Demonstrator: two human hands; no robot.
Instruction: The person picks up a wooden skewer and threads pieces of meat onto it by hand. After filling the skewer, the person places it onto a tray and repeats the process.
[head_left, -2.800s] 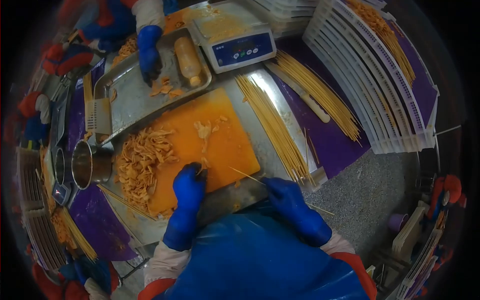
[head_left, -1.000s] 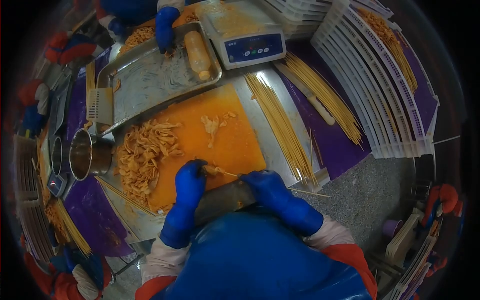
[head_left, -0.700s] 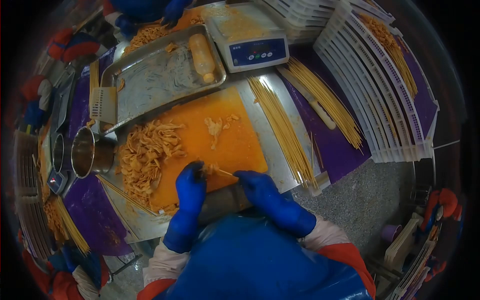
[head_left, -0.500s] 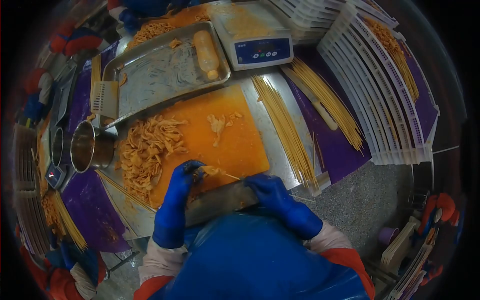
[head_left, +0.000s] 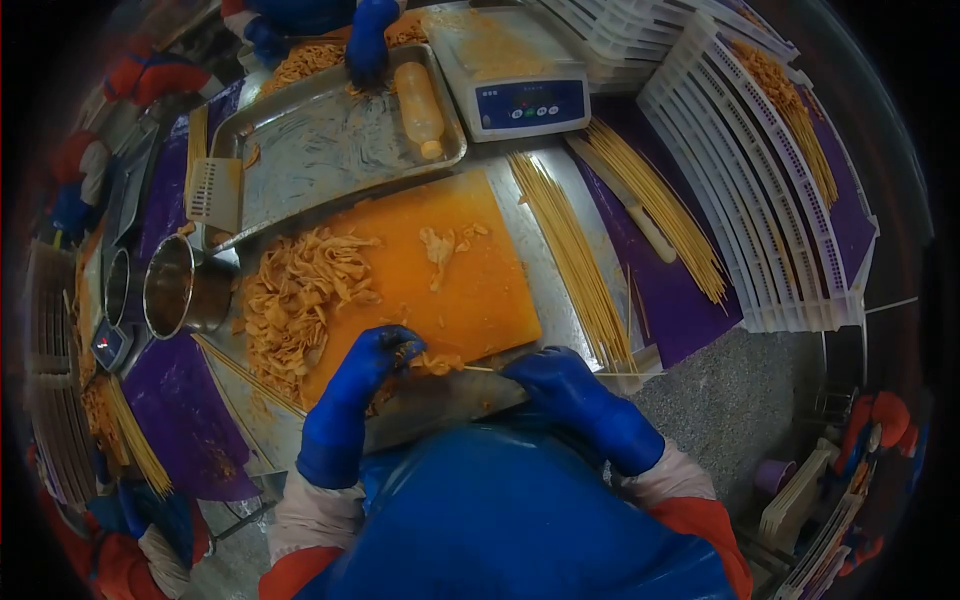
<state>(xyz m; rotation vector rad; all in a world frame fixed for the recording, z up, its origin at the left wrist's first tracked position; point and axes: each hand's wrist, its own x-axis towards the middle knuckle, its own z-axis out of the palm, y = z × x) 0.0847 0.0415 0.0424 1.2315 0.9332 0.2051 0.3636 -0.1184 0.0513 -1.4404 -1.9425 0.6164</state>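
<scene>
My blue-gloved left hand [head_left: 375, 358] pinches a strip of orange-coated meat [head_left: 440, 365] just above the near edge of the orange cutting board [head_left: 455, 305]. The strip sits on the left end of a thin bamboo skewer [head_left: 481, 369]. Closed around the skewer is my right hand [head_left: 562, 382], also gloved in blue; the skewer's other end sticks out past it to the right. A heap of coated meat strips [head_left: 305, 300] lies on the board's left side, beyond my left hand. Smaller meat pieces [head_left: 438, 250] rest near the board's middle.
Bundles of skewers [head_left: 575, 265] and a knife [head_left: 640, 220] lie to the right. Behind the board stand a metal tray [head_left: 320, 130] with a bottle [head_left: 417, 110], and a scale [head_left: 530, 105]. White racks [head_left: 750, 180] are at right, metal pots [head_left: 185, 290] at left. A co-worker's gloved hand [head_left: 368, 50] reaches over the tray.
Both my hands have moved slightly, the right one a little rightward. The meat is bunched on the skewer, whose far end now shows beyond my right hand. A co-worker's hand has come over the tray.
</scene>
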